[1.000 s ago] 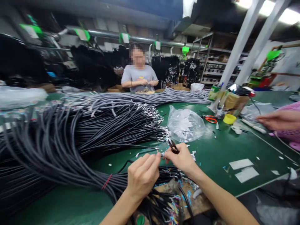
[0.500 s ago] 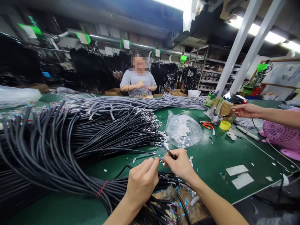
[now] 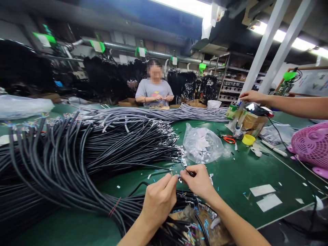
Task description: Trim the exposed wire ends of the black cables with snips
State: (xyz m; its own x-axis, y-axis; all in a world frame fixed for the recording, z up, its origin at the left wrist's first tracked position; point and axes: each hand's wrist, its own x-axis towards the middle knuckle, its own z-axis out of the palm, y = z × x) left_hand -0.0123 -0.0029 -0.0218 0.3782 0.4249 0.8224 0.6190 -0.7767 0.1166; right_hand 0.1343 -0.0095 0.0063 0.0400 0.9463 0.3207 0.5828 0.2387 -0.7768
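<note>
My left hand point(image 3: 159, 198) is closed in a pinch on the end of a black cable, above the front bundle of black cables point(image 3: 133, 205). Facing it, my right hand point(image 3: 200, 179) has its thumb and finger almost touching the same cable end. A slim dark pointed tool point(image 3: 190, 173) lies in the right hand, its tip sticking out up and to the left. The fingers partly hide the cable end. Behind the hands, a large pile of black cables point(image 3: 123, 147) ends in stripped, silvery tips. Cut blue wire bits point(image 3: 205, 225) are scattered below.
A clear plastic bag point(image 3: 202, 143) of scraps sits beyond my hands. Orange-handled scissors point(image 3: 229, 138), a yellow tape roll point(image 3: 248, 139) and a pink fan point(image 3: 311, 143) are to the right. A co-worker point(image 3: 155, 89) sits opposite; another person's arm point(image 3: 289, 102) reaches in from the right.
The other person's hand on the right has moved up and left to the pen holder. The whole view has shifted slightly; my hands keep nearly the same pose at the cable end.
</note>
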